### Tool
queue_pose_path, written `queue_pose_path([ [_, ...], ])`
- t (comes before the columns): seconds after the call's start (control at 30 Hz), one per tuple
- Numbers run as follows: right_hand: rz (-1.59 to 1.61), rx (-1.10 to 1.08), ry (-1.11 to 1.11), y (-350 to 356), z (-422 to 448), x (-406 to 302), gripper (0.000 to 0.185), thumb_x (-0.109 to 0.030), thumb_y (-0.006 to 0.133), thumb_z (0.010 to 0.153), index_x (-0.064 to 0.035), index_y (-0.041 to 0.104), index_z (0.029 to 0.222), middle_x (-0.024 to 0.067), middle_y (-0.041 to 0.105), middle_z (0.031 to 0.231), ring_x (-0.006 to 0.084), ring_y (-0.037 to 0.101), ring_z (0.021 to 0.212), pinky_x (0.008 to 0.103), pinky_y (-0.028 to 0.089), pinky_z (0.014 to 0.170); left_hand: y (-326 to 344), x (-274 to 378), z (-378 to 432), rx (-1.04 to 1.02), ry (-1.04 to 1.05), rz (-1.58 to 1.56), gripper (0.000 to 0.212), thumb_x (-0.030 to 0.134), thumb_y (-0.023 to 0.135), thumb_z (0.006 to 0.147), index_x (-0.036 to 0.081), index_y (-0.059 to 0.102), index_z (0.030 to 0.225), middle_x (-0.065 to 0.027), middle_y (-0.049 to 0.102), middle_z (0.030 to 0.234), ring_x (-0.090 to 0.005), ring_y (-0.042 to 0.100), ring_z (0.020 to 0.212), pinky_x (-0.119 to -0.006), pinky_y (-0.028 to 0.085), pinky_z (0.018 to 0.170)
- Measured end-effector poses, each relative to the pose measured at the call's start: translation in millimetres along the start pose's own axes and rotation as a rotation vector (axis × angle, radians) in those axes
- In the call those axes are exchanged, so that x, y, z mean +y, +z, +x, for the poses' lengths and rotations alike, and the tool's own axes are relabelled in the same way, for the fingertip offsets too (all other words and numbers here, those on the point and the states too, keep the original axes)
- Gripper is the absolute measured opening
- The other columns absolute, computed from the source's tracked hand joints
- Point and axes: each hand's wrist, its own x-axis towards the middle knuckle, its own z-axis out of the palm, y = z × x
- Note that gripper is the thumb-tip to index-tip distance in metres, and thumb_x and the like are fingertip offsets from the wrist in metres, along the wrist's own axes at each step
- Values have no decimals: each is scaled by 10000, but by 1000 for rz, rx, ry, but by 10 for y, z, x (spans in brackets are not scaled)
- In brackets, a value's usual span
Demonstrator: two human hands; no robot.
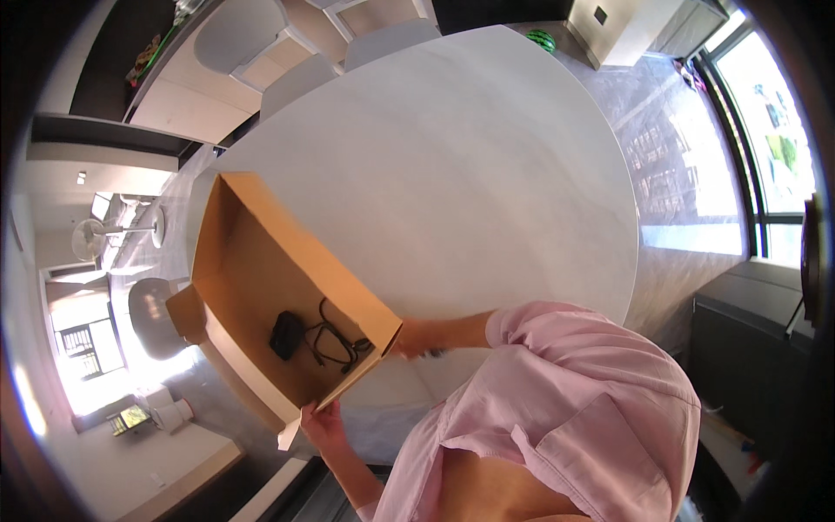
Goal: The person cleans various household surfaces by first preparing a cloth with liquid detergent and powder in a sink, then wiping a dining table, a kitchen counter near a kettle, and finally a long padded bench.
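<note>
An open cardboard box (pixel 313 251) is tilted over the left part of the pale table. Inside it lie a black power adapter (pixel 287 335) and a loosely looped black cable (pixel 342 349). My left hand (pixel 321 423) grips the near lower edge of the box, thumb over the rim. At the box's right corner is my right hand (pixel 409 336), blurred and partly hidden behind the cardboard, so its fingers cannot be made out. A small dark object (pixel 433 353), too blurred to name, shows just below that hand.
The round marble-look table (pixel 476 169) spreads ahead, with chairs (pixel 303 81) tucked along its far left edge. A striped green ball (pixel 541 41) rests on the floor beyond. Another chair (pixel 153 320) stands left of the box, and a white pedestal fan (pixel 91 238) farther back.
</note>
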Motion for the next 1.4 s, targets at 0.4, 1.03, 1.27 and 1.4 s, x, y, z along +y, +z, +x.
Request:
queue_pose_path([
  [0.4,-451,888,882,-2334,-3236,1916,350,-209,541,867,-105,557,1202,108,508,1287,263,457,1200,429,354,1011,984,-365,280,-256,-119,285,278,76,494,793,-114,470,994,-260,599,972,-443,626,839,-361,592,681],
  [1.03,-612,665,925,-1036,-3706,-1026,658,110,489,576,-100,541,1197,90,482,1279,339,404,1218,415,320,1034,3106,-2275,242,-583,-297,402,200,15,512,776,-124,476,916,-285,557,935,-443,610,799,-485,588,617],
  [1.27,-546,629,773,114,-2979,-1597,634,72,480,597,-37,512,1221,130,443,1289,390,362,1212,470,293,1041,2841,-2287,2,-674,-302,397,386,182,626,812,-95,474,1034,-264,572,876,-380,630,686,-478,575,569],
  [1.4,-336,447,592,633,-1873,-1572,599,11,526,630,-36,501,1227,132,458,1252,363,358,1211,465,299,1033,2108,-1935,-233,-681,-288,349,391,258,629,844,-23,503,1085,-202,613,819,-321,640,667,-409,544,548],
])
